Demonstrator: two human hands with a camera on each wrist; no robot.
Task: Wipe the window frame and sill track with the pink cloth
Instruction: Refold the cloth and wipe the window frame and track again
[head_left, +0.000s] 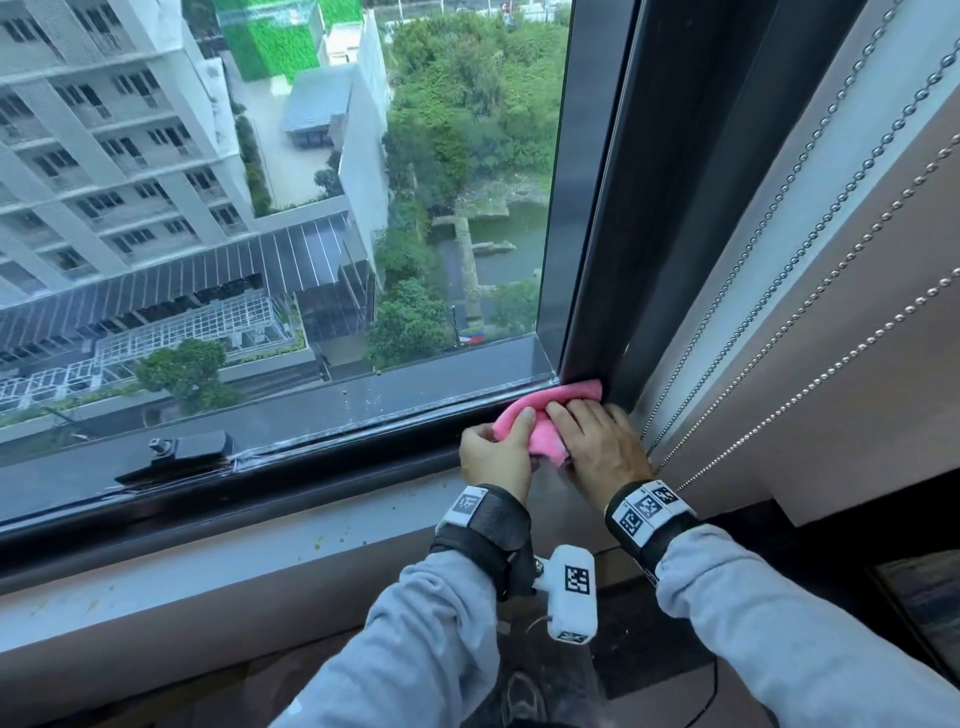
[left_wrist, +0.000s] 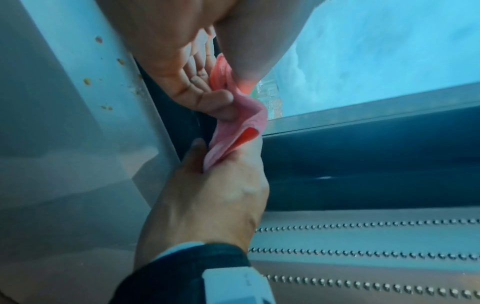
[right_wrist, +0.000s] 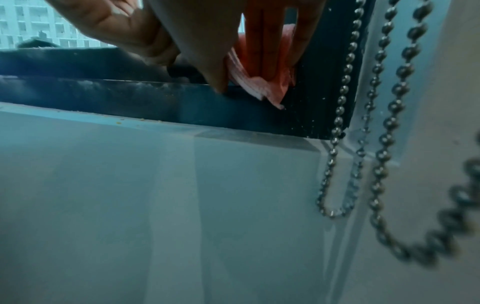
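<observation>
The pink cloth (head_left: 545, 415) is bunched in the lower right corner of the window, where the dark sill track (head_left: 363, 413) meets the upright frame (head_left: 623, 208). My left hand (head_left: 498, 449) pinches the cloth's left end, index finger on top. My right hand (head_left: 597, 441) lies over the right part, fingers straight and pushing it into the corner. In the left wrist view my left hand (left_wrist: 197, 86) curls on the cloth (left_wrist: 233, 131), and a fold runs into the crook of my right hand's (left_wrist: 207, 195) thumb. In the right wrist view the cloth (right_wrist: 259, 92) hangs over the frame edge.
Bead chains (head_left: 779, 260) of the blind hang just right of my right hand. A black window latch (head_left: 187, 449) sits on the lower frame to the left. The pale ledge (head_left: 260, 540) below the frame carries small yellowish crumbs. White specks dot the track (head_left: 371, 400).
</observation>
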